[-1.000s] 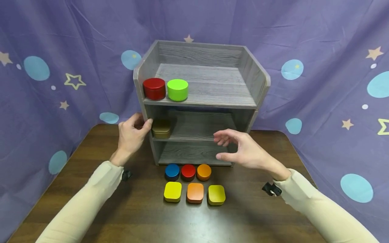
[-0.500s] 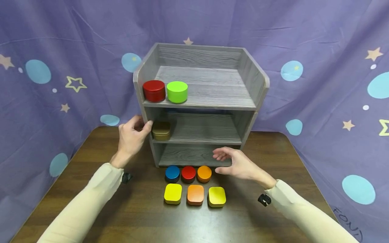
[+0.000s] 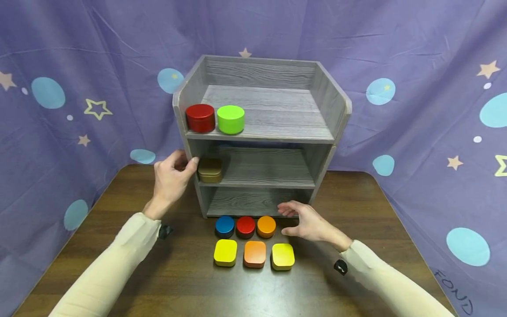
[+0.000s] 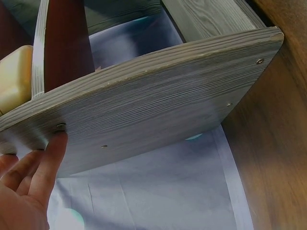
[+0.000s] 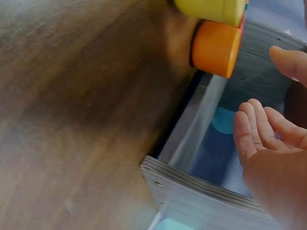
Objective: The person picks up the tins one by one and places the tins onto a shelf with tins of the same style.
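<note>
The right hand (image 3: pixel 310 222) has descended from the middle-shelf level to the table, just right of the round orange tin (image 3: pixel 266 226); its fingers are relaxed and hold nothing. The left hand (image 3: pixel 171 175) grips the left side panel of the grey wooden shelf unit (image 3: pixel 189 94), beside the gold tin (image 3: pixel 210 170) on the middle shelf.

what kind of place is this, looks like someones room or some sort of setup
Most likely a staged tabletop setup, not a lived-in room. A purple star-and-dot cloth is draped as a backdrop on three sides, and a dark wooden table holds only a small grey shelf unit and colourful tins laid in neat rows.
</note>
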Available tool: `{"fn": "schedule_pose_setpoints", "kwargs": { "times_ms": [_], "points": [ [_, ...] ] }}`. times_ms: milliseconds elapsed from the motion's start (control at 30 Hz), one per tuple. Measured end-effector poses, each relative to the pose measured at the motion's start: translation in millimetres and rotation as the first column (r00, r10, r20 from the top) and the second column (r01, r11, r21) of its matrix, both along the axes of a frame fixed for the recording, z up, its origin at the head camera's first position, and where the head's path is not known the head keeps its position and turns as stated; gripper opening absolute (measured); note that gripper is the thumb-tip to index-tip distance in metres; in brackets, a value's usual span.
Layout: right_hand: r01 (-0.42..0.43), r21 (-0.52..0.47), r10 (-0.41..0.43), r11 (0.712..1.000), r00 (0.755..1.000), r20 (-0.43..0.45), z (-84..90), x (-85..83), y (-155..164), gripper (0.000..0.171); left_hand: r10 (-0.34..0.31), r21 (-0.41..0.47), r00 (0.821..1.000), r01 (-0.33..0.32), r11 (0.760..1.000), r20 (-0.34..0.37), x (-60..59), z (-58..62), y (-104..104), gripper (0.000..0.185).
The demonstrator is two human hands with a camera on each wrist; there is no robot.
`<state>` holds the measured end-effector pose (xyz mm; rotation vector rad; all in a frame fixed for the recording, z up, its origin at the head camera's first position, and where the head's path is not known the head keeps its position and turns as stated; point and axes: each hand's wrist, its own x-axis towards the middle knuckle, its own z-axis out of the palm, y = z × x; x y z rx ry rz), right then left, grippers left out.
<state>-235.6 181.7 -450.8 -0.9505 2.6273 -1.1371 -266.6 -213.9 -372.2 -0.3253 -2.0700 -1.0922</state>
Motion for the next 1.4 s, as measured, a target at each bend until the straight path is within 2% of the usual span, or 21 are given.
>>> {"fn": "schedule_pose_setpoints", "kwargs": {
  "times_ms": [467, 700, 1033, 1400],
  "points": [
    [-0.007, 0.018, 0.007, 1.0, 1.0, -0.006, -20.8, -3.8, -3.5, 0.064, 0.005, 0.003, 1.0, -0.005, 1.0, -0.001, 1.6, 0.5, -0.5, 0.016],
    [-0.002, 0.03, 0.002, 1.0, 1.0, 0.022, -30.7, -5.3, -7.2, 0.065, 0.007, 0.015, 1.0, -0.007, 1.0, 0.001, 2.8, -0.1, 0.2, 0.017],
    [-0.013, 0.037, 0.012, 0.999, 1.0, 0.025, -36.8, -7.2, -10.4, 0.063, 0.048, 0.055, 0.996, -0.052, 0.997, 0.075, 5.3, 4.6, 1.9, 0.021],
    [-0.025, 0.052, 0.022, 0.998, 0.998, 0.055, -42.4, -9.3, -14.4, 0.062, 0.035, 0.097, 0.992, -0.046, 0.994, 0.119, 6.5, 5.7, 3.1, 0.022]
  ]
}}
